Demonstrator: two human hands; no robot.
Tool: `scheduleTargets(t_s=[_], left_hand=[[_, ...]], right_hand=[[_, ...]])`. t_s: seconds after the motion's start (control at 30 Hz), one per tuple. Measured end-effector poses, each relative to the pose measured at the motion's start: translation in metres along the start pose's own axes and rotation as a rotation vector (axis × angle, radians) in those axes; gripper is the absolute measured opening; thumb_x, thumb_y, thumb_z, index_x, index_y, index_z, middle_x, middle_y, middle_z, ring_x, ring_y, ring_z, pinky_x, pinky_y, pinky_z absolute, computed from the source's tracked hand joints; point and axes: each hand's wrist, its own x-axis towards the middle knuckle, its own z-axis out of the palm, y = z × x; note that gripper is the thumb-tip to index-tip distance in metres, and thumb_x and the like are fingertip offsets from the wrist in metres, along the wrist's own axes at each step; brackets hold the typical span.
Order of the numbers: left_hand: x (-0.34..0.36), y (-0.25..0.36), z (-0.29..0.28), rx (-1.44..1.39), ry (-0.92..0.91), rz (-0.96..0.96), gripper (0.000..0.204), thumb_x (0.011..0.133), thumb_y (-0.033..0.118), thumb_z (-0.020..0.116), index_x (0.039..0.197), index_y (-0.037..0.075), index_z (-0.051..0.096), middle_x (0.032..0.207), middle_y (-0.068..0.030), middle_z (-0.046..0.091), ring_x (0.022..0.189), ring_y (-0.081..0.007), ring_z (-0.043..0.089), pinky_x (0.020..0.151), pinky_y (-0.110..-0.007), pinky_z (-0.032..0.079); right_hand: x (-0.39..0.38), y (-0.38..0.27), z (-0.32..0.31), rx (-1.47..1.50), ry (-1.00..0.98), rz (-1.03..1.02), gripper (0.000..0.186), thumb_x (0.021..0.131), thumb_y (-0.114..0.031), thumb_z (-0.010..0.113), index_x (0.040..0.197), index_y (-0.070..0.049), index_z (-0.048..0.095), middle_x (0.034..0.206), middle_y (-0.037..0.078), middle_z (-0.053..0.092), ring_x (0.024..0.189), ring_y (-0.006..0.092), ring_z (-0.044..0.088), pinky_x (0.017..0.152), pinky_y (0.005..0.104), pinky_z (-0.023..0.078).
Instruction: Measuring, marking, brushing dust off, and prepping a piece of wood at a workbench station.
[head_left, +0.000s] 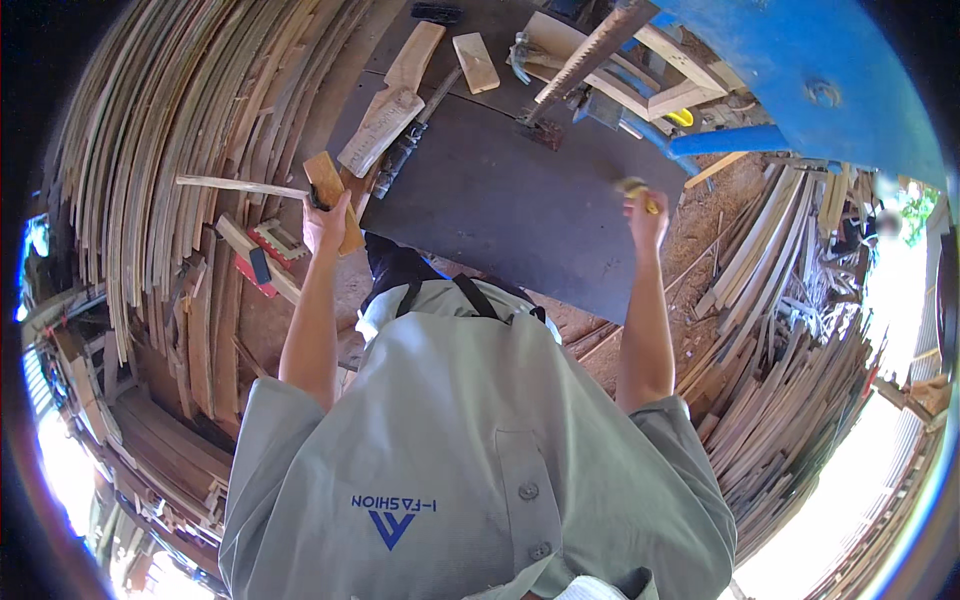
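Head view: your two hands are well apart, one at each side of a dark tabletop [500,190].
Left hand: your left hand [328,225] is closed on a wooden block [322,172], its ends showing above and below your grip.
Thin stick: a pale wooden stick [240,185] runs out leftward from the top of that hand; whether it joins the block or is only gripped with it, you cannot tell.
Right hand: your right hand [648,215] is raised near the tabletop's right edge, fingers curled round a yellow object [634,186], too blurred to name.
Beyond the left hand: a rough wooden slab [381,132] lies slanted, with a long metal tool [398,162] just beside it; farther off is a light wood block [476,62].
Beyond and between the hands: a hammer [519,60] lies near a rusty toothed blade [595,55].
Beyond the right hand: a blue panel [820,60] fills the far corner.
Left of the left hand: a tall stack of wood strips [160,150], with a red piece [256,277] nearer the hand.
Right of the right hand: heaped slats [780,400] stand off the tabletop, toward your body.
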Motion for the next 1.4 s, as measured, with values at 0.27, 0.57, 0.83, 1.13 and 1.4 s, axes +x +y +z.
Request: scheduleTargets(t_s=[0.27,0.57,0.83,1.13,1.4], left_hand=[[-0.004,0.012,-0.001,-0.055,0.010,0.007,0.102,0.072,0.067,0.080,0.145,0.003,0.050,0.137,-0.0237,0.062,0.128,-0.0405,0.060,0.106,-0.048,0.049],[-0.014,0.009,-0.008,-0.126,0.086,0.059,0.077,0.070,0.057,0.085,0.129,0.011,0.064,0.116,-0.0161,0.074,0.111,-0.0392,0.069,0.095,-0.048,0.054],[-0.014,-0.013,-0.022,-0.224,0.051,0.003,0.072,0.083,0.045,0.081,0.139,0.005,0.059,0.131,-0.0183,0.070,0.120,-0.0339,0.067,0.101,-0.043,0.052],[-0.068,0.080,-0.066,-0.165,-0.246,0.689,0.064,0.076,0.031,0.088,0.128,0.002,0.063,0.111,-0.0213,0.073,0.101,-0.0369,0.073,0.087,-0.044,0.058],[-0.134,0.211,0.019,0.396,-0.748,1.128,0.074,0.068,0.042,0.087,0.132,0.012,0.065,0.125,-0.0086,0.067,0.114,-0.0329,0.068,0.094,-0.046,0.056]], right_hand=[[-0.082,-0.113,0.117,-0.003,-0.539,-0.216,0.019,0.103,-0.021,0.060,0.092,-0.004,0.062,0.069,0.010,0.072,0.063,0.0162,0.073,0.053,0.0278,0.053],[-0.078,-0.125,0.127,0.076,-1.030,0.095,0.024,0.104,-0.033,0.062,0.108,-0.010,0.065,0.088,0.009,0.077,0.076,0.0150,0.074,0.062,0.0275,0.055],[-0.072,-0.035,0.003,0.304,-0.603,0.309,0.035,0.101,-0.039,0.067,0.122,-0.011,0.067,0.095,0.010,0.077,0.077,0.0158,0.074,0.060,0.0271,0.055],[-0.081,0.039,-0.065,0.757,0.171,0.544,0.037,0.101,-0.038,0.067,0.125,-0.011,0.068,0.110,0.008,0.075,0.077,0.0178,0.072,0.060,0.0272,0.056],[-0.073,-0.001,-0.003,0.811,-0.152,0.591,0.039,0.098,-0.038,0.067,0.129,-0.013,0.065,0.115,0.002,0.075,0.089,0.0215,0.073,0.074,0.0369,0.057]])
